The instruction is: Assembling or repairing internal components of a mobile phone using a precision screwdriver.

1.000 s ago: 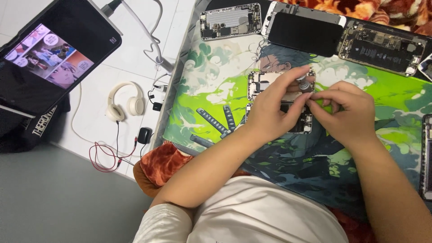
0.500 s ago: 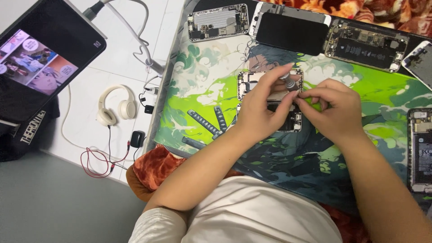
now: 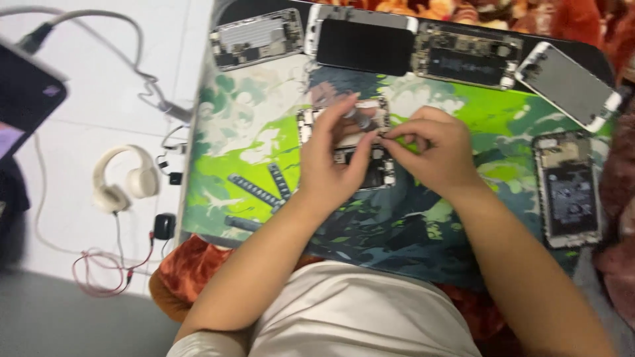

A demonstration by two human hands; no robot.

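On the green mat (image 3: 251,132), both hands over an opened phone (image 3: 374,168), seemingly touching.

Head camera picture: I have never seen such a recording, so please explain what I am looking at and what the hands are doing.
The camera sits on a person's head and looks down at their own two bare hands. The left hand and the right hand meet over an opened phone lying on a green printed mat. The fingers pinch something small there; the blur hides what it is. Around it lie more phone parts: an opened phone shell, a dark screen, another opened phone. Left of the mat, on the white floor, are cream headphones and cables.
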